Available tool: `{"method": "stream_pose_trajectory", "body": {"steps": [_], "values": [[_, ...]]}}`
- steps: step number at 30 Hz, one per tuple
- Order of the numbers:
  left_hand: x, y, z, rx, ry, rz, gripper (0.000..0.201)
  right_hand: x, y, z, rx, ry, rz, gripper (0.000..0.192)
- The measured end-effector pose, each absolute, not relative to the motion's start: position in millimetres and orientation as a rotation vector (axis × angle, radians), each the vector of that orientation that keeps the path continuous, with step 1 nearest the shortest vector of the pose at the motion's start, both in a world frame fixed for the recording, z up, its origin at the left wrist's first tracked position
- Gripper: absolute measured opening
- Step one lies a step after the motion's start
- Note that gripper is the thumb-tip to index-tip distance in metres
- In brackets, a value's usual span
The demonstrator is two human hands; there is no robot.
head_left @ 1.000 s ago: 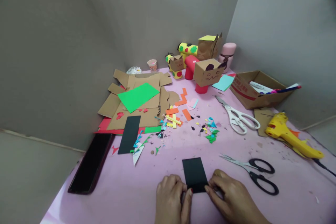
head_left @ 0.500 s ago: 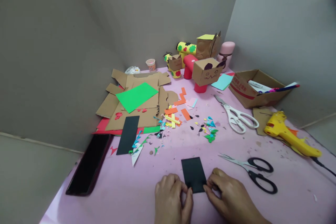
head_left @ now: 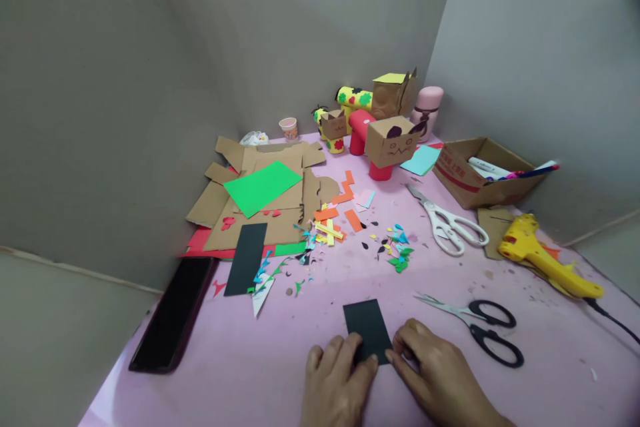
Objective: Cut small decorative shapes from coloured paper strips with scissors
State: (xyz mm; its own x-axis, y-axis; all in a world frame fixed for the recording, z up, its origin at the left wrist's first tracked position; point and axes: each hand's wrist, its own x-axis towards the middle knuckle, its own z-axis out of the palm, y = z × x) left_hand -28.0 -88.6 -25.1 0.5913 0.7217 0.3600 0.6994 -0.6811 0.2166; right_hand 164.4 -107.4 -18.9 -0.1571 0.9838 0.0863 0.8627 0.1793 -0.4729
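Black paper (head_left: 367,325), a small dark rectangle with clean straight edges, lies flat on the pink table (head_left: 260,373), near the front edge. Its near end is covered by both hands. The left hand (head_left: 337,380) rests on the near left corner with fingers stretched out and pressing down, not closed around it. The right hand (head_left: 435,370) pinches the near right corner between bent fingertips. Just to the right lie black scissors (head_left: 480,328), with white scissors (head_left: 450,223) further back. Behind the paper are many coloured paper scraps (head_left: 397,250).
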Motion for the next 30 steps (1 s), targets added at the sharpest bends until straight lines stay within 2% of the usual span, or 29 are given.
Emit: {"method": "stream_pose_trajectory", "body": {"steps": [3,10,14,16,20,26,30], "values": [[-33.4,-88.4,-24.7,2.909,1.134,0.582,0.027,167.0,-111.4,-23.4,-1.664,-2.145,0.333,0.008],[-42.3,-78.8,-17.4,3.117,0.770,0.364,0.044,164.1,-119.2,-22.5,-1.319,-2.441,-0.112,0.035],[-49.4,-79.5,-15.1,3.162,0.751,0.315,0.043,169.6,-121.1,-15.1,-1.360,-2.456,-0.229,0.055],[-55.0,-81.4,-16.1,3.203,0.788,0.339,0.039,176.1,-123.8,-15.5,-1.372,-2.445,-0.279,0.059],[-61.4,-83.9,-19.3,3.287,0.899,0.435,0.035,184.7,-128.8,-21.3,-1.392,-2.404,-0.321,0.055],[-58.2,-81.0,-17.7,3.281,0.918,0.520,0.032,175.1,-127.1,-28.8,-1.390,-2.398,-0.202,0.030],[-55.9,-77.5,-16.6,3.141,0.905,0.592,0.022,169.0,-122.7,-31.1,-1.439,-2.359,0.002,0.043]]}}
